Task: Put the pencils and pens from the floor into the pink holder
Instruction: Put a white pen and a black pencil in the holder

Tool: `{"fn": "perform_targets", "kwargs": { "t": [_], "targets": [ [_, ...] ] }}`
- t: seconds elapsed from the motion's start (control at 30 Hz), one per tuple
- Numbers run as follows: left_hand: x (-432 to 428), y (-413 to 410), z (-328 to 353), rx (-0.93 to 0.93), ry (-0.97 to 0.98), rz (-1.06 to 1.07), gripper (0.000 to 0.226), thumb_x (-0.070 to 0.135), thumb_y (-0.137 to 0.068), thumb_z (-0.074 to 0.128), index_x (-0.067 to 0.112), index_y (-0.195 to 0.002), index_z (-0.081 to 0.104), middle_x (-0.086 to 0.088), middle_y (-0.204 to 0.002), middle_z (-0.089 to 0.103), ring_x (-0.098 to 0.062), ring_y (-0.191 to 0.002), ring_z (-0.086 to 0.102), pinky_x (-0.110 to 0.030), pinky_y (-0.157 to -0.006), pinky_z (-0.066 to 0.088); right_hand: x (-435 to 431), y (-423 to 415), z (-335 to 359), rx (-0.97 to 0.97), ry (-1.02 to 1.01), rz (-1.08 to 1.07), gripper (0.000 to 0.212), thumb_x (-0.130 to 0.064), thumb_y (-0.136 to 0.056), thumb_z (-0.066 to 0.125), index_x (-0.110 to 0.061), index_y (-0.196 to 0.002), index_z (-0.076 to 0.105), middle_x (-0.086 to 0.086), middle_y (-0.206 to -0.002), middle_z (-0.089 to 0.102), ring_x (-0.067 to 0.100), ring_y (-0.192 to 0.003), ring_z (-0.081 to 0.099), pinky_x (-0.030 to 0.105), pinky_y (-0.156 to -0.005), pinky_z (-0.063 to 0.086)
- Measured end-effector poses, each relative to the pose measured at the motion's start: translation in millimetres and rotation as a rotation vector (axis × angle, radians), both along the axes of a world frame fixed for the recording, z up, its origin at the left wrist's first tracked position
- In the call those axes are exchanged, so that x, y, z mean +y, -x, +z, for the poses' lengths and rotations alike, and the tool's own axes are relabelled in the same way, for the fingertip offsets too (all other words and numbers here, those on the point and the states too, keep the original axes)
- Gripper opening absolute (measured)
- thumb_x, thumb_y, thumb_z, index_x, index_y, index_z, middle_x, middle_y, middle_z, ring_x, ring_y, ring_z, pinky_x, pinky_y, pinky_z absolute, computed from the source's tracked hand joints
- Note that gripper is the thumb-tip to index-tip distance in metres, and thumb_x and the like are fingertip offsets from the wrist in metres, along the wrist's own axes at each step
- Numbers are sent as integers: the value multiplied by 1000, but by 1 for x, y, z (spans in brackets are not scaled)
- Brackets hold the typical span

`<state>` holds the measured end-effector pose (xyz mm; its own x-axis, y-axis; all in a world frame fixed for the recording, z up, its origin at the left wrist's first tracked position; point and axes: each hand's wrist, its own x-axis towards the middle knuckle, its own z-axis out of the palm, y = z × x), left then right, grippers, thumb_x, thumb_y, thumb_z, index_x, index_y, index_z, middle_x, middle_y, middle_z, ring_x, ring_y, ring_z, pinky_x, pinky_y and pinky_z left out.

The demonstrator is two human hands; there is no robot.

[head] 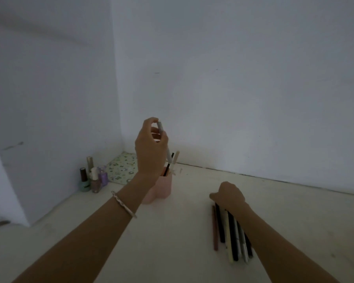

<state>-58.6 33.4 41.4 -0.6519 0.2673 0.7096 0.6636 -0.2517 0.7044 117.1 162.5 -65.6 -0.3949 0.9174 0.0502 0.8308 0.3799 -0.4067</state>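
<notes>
Right, head view, the only one. The left hand (151, 148) is raised, thumb and fingers pinching a white pen (163, 137) near its top end. Pen is roughly upright w/ a slight tilt, lower tip just above the mouth of the pink holder (161, 188). The holder stands on the floor (172, 252) directly below that hand, partly hidden by the wrist. A black pen (169, 165) and a cream pen (176, 157) stick out of the holder, just beside the white one.

The right hand (229, 196) is down at floor level, well apart from the left, resting on the far ends of the pen pile (232, 235). That's black, cream and white barrels lying side by side, running back under the right forearm. A brown pencil (215, 229) lies just left of the pile. The fingers are hidden under the back of the hand, so can't tell if it grips a barrel or only rests there.

Beyond the left hand, by the wall corner: nail polish bottles (92, 178) and a patterned notebook (122, 170).

Step in hand, I'd say: dropping the white pen in. Job is approx. a third done, w/ most of the stock left on the floor. Next move prob. needs the left fingers to let go once the tip is inside the rim, w/o knocking the two in there. The right hand then has to single out one barrel from the pile.
</notes>
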Motion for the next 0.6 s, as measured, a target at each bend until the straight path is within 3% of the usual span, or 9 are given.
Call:
{"fn": "perform_targets", "kwargs": {
  "t": [0.13,0.27,0.37,0.5,0.6],
  "targets": [
    [-4,19,-5,-6,-23,74,29,10,-90,60,20,-117,55,2,-90,65,-11,-80,65,-23,-69,57,8,13,41,279,-79,-47,41,-24,-86,57,-12,-56,32,-1,-51,34,14,-44,33,21,-44,26],
    [3,22,-25,7,64,52,29,10,-90,60,23,-116,54,-2,-92,66,-17,-82,66,-33,-72,59,-2,26,78,680,-143,-51,23,-20,-89,50,-8,-71,42,-1,-59,40,13,-48,34,25,-43,30],
    [6,23,-47,143,201,83,24,13,-90,59,24,-111,54,0,-90,65,-17,-81,63,-31,-73,53,-20,35,90,944,-180,-21,14,-19,-92,51,-9,-82,50,-3,-63,47,8,-49,39,11,-39,35],
    [5,32,-71,485,512,451,13,26,-92,59,19,-93,70,0,-96,64,-24,-93,55,-35,-77,42,-42,50,94,1168,-224,105,8,-15,-94,50,-13,-100,55,-6,-67,54,-2,-50,48,9,-48,39],
    [-3,38,-72,458,500,494,20,25,-90,56,16,-94,73,-5,-101,65,-28,-96,56,-38,-77,42,-53,67,89,1236,-245,208,16,-14,-96,48,-21,-111,49,-5,-68,54,1,-50,46,12,-47,40]
  ]
}}
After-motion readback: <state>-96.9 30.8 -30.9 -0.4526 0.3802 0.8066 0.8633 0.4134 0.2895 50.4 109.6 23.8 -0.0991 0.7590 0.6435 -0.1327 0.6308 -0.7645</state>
